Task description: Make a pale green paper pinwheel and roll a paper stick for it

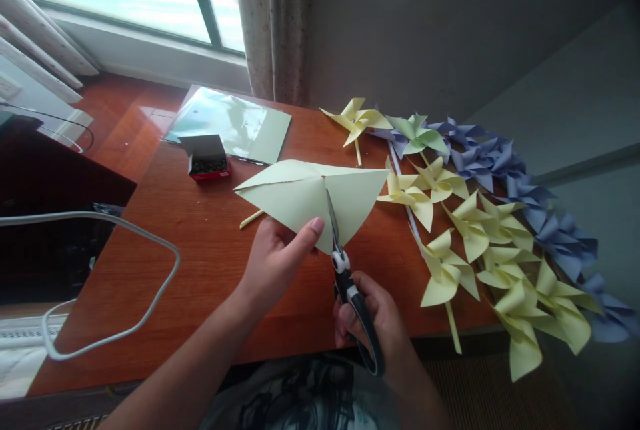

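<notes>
My left hand (280, 258) grips a folded pale green paper (305, 197) by its lower edge, thumb on top, holding it above the wooden table (200, 243). My right hand (376, 325) holds black-handled scissors (350, 283) upright. Their blades reach into the paper along its middle crease, near my left thumb.
Several yellow pinwheels (450, 263), a green one (417, 135) and blue ones (525, 183) lie along the table's right side against the wall. A small open box of pins (207, 158) and a stack of green paper sheets (235, 125) sit at the back. A white cable (115, 230) loops at left.
</notes>
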The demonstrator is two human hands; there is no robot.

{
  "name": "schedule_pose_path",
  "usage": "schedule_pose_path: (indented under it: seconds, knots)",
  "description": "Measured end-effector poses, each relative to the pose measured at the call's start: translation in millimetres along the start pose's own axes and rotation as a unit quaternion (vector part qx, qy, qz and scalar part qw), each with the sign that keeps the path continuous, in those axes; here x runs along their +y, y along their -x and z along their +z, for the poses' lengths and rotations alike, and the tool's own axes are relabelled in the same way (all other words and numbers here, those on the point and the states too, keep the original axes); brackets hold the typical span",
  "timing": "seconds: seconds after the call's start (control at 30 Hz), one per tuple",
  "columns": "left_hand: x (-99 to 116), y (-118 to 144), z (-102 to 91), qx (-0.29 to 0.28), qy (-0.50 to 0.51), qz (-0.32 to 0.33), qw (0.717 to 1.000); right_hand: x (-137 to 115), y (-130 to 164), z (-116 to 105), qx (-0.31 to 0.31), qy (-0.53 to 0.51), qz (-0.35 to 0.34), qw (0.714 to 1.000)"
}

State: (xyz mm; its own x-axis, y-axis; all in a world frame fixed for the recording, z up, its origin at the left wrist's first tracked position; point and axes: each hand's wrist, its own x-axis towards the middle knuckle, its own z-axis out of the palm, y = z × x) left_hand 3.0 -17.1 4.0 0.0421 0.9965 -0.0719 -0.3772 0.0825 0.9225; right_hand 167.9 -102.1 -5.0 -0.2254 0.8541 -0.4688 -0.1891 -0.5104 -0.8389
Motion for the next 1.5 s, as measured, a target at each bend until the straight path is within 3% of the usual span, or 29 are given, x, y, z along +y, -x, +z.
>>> schedule_pose_path:
  seconds: [0.2,1.23,1.5]
  knots:
    - [-4.7,-3.0,-4.3,0.038,0.010,0.014,0.999,1.9,2.4,-0.3,-0.001,0.015,0.003,1.000]
    - [1.5,-1.9,2.1,0.038,-0.043,0.028,0.998,12.8,1.4,5.6,-0.001,-0.014,-0.013,1.000]
    - [3.3,-0.5,2.4,0.033,-0.074,0.010,0.997,6.0,1.3,5.4,-0.009,-0.017,-0.009,1.000]
